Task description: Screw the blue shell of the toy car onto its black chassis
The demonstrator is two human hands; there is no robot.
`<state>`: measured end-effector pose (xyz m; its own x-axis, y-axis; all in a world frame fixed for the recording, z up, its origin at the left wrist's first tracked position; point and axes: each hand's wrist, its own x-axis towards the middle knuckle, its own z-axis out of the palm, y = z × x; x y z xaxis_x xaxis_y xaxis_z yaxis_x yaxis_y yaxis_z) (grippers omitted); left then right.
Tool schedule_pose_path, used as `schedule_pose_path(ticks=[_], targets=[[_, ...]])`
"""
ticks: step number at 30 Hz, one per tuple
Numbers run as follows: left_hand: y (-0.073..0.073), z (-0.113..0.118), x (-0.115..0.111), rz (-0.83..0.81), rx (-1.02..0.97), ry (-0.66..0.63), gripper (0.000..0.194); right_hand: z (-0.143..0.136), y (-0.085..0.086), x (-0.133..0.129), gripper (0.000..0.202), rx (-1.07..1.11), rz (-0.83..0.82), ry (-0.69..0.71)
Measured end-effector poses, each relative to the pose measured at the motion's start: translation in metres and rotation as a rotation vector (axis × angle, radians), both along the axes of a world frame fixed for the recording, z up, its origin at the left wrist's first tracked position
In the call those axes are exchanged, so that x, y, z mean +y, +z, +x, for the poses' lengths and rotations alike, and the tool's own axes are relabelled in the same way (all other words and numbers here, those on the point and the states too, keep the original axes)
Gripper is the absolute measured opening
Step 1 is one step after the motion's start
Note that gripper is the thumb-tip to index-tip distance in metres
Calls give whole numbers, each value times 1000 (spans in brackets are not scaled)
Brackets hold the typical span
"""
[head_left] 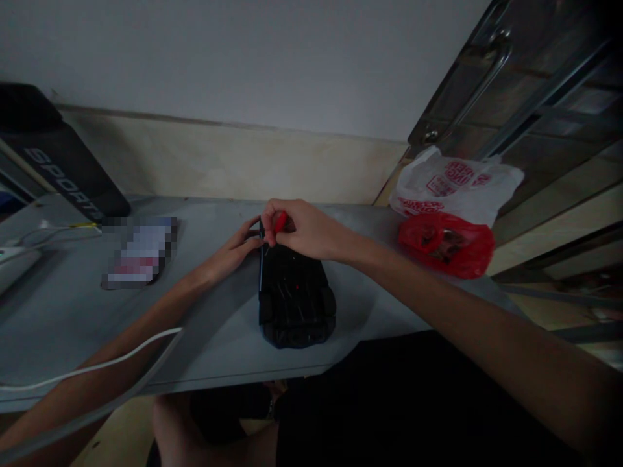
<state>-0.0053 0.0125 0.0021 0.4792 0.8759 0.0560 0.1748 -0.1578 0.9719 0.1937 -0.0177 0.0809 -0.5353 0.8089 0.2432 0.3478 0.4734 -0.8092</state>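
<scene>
A black toy car (296,292) lies upside down on the grey table, its wheels and underside facing up. My left hand (241,246) grips the car's far left edge, thumb and fingers against its side. Over the far end of the car, my right hand (304,227) is closed around a red-handled screwdriver (280,222). The screwdriver's tip is hidden by the fingers. A tiny red spot shows on the middle of the car's underside.
Left on the table (214,353) are a phone (139,253), a dark "SPORT" bottle (68,155) and white cables (97,371). At the right sit a red plastic bag (470,253) with small items and a white printed bag (457,185). A wall (243,155) stands behind.
</scene>
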Motion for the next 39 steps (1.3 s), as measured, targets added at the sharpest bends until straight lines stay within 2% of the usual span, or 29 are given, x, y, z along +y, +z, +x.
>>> schedule_pose_path(ticks=[4,8,12,14,16,20,24,27,29,35,39], targets=[[3,0,-2,-36,23,9,74,0,-9,-1,25,142,-37,-22],[3,1,-2,-88,-11,10,78,10,-1,-4,20,331,-116,-100],[0,1,0,-86,0,34,76,42,12,-6,16,483,-228,-244],[0,1,0,-87,15,36,74,64,11,-5,14,482,-237,-289],[2,1,-1,-91,24,32,73,85,3,-3,12,415,-265,-331],[4,1,-3,-81,30,22,72,115,-28,4,22,151,-381,-429],[3,1,-2,-63,52,21,73,123,-51,9,37,-262,-280,-496],[3,0,-2,-46,81,23,72,120,-56,10,34,-546,-122,-473],[4,1,-2,-52,84,24,71,115,-57,10,28,-649,-60,-466],[6,2,-6,-60,3,38,71,105,-59,11,23,-706,-25,-496],[3,1,-6,-56,-41,32,69,100,-54,15,15,-683,-6,-528]])
